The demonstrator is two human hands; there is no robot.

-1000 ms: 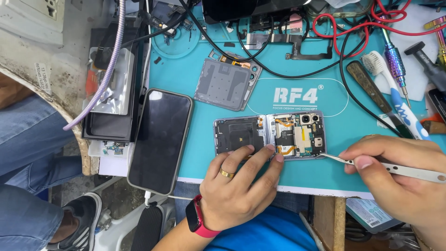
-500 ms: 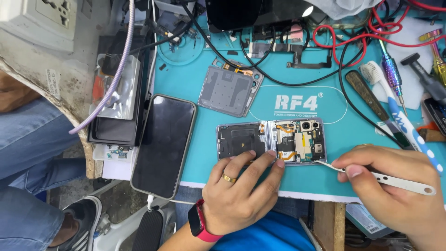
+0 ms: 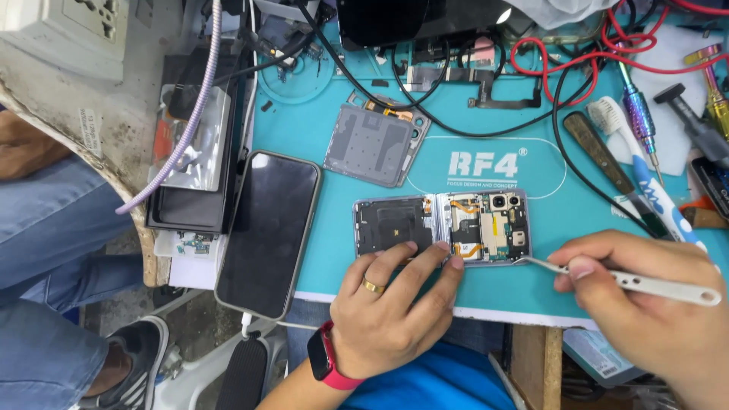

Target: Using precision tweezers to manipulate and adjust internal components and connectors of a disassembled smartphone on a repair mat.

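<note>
where the teal mat covers the table, an opened folding phone lies flat near its front edge, back covers off: dark shielding on the left half, gold flex cables and twin camera lenses on the right. left hand, fingers loosely spread, presses fingertips on the phone's lower edge. right hand pinches metal tweezers, tips touching the phone's lower right corner. a dark smartphone rests left, overhanging the mat.

Tweezers tip in right hand slid closer to opened phone's lower right corner, now touching.
</note>
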